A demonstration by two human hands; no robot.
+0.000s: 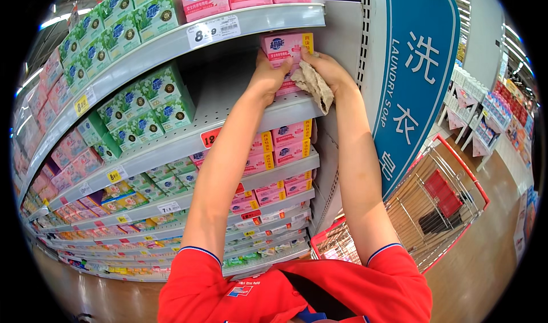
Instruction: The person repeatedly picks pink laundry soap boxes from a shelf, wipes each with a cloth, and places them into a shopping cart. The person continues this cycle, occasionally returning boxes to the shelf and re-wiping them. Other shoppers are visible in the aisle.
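Note:
Both of my hands are at the right end of a shelf board [295,104]. There, a pink pack of laundry soap [280,45] with a yellow end strip sits on top of another pink pack [283,89]. My left hand [269,78] grips the stack's left side, its thumb across the front. At the right side, my right hand [329,68] has its fingers against the upper pack. A crumpled beige cloth [317,87] hangs from under that hand and covers part of the lower pack's front.
Green soap packs [143,96] stand farther left on this shelf. The shelf above [274,17] carries pink packs [205,2] close over my hands. A blue hanging sign [411,87] is at my right, beside a shopping cart [411,220]. More pink packs [291,134] fill lower shelves.

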